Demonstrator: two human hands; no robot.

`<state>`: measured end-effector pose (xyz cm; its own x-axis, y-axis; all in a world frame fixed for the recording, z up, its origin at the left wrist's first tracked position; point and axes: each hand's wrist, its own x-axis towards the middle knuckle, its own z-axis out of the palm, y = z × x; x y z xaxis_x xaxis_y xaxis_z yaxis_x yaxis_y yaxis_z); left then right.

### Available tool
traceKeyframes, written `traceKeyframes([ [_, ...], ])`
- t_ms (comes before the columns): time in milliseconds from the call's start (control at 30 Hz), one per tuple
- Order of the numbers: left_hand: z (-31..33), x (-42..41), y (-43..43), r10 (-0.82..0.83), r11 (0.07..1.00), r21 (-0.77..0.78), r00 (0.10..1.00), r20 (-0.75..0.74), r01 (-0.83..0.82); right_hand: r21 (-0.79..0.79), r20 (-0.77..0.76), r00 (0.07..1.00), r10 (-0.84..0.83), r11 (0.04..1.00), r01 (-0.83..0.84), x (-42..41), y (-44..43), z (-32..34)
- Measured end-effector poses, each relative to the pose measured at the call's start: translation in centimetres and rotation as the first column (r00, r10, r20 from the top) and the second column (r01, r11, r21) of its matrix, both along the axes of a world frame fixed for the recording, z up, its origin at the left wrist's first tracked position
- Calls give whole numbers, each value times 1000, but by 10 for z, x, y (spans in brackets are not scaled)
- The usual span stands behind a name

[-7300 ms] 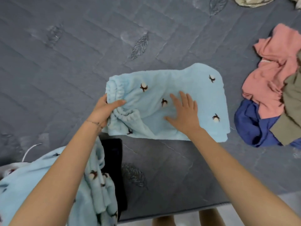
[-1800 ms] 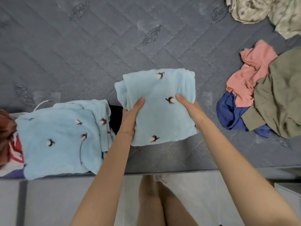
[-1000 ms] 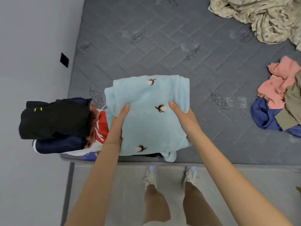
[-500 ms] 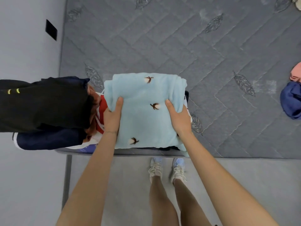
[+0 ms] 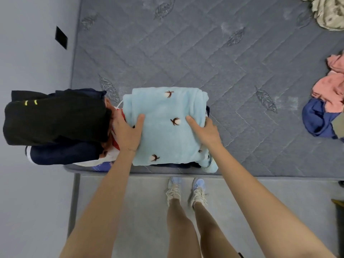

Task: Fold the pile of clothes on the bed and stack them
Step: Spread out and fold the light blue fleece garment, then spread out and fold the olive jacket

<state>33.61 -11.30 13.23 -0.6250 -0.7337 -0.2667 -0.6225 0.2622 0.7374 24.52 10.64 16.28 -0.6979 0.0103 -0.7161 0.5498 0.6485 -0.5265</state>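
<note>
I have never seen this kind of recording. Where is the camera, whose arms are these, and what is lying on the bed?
There is no machine: a person wears a wide-angle camera on the head, so this one picture looks down along their own arms to the shoes. The left hand and the right hand grip a folded light blue fleece garment from both sides, thumbs on top, at the near corner of the grey bed. To its left sits a stack of dark folded clothes. At the right edge lies an unfolded pile of pink and blue clothes.
</note>
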Motion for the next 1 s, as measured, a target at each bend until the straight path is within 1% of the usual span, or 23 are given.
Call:
traceKeyframes([
  [67, 20, 1, 6, -66, 987, -146, 997, 48, 72, 47, -43, 999, 28, 999, -26, 3, 8, 20],
  [133, 40, 0, 13, -134, 948, -277, 986, 102, 158, 110, -104, 990, 90, 991, -79, 6, 15, 34],
  [233, 58, -1, 27, -273, 881, -357, 950, 154, 311, 216, -189, 957, 221, 960, -179, 7, 25, 54],
  [400, 82, -17, 67, -477, 757, -384, 849, 228, 529, 384, -277, 869, 411, 876, -291, 6, 58, 85],
  [500, 93, -32, 100, -548, 708, -376, 801, 241, 598, 475, -295, 811, 506, 814, -335, 2, 92, 96],
  [600, 101, -51, 145, -601, 655, -370, 751, 274, 659, 558, -267, 770, 579, 744, -366, -7, 139, 102],
  [667, 102, -65, 182, -627, 607, -382, 716, 309, 696, 584, -245, 769, 591, 723, -370, -12, 179, 104],
  [933, 110, -112, 371, -691, 454, -415, 606, 394, 788, 614, -211, 809, 549, 718, -328, -28, 364, 115],
  [1000, 111, -118, 413, -705, 435, -404, 583, 404, 805, 627, -189, 819, 542, 709, -324, -29, 406, 117],
])
